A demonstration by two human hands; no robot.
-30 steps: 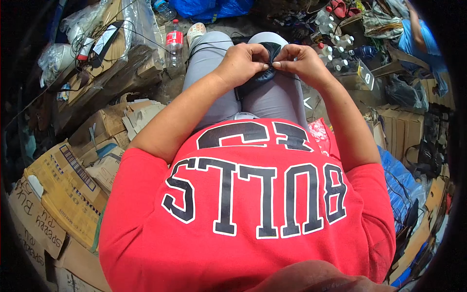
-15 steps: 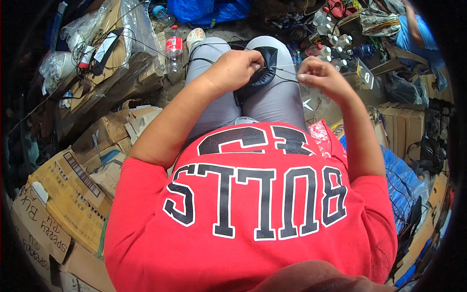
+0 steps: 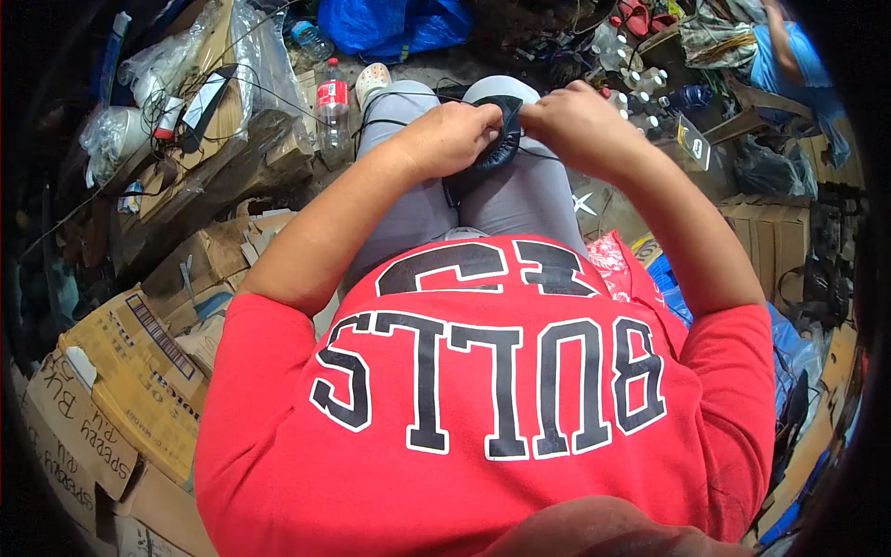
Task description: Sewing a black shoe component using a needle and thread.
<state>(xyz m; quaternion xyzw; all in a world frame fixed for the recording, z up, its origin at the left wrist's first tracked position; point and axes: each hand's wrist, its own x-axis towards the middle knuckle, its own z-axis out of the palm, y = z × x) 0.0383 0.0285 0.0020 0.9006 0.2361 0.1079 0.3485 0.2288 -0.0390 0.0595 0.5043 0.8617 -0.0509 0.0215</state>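
Head view: our left fingers [image 3: 487, 113] are pinching puckered black material [image 3: 501, 159]; whether right fingers [image 3: 535, 114] are pinching, we cannot tell; slackening risks slippage.

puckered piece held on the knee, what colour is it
The puckered piece looks black, showing best in the head view.

Clock centre: workpiece [image 3: 506, 150] on right thigh [image 3: 531, 200]; 12 o'clock points away from torso [image 3: 483, 371]. Left hand [image 3: 455, 137] at 9, right hand [image 3: 583, 128] at 3. Clog [image 3: 372, 78] at 10, plastic bottle [image 3: 333, 116] outboard of it. Tarpaulin [image 3: 394, 23] at 11. Bottle cluster [image 3: 650, 82] at 2. Cardboard carton [image 3: 766, 241] at 4. Cardboard pile [image 3: 139, 371] at 8.
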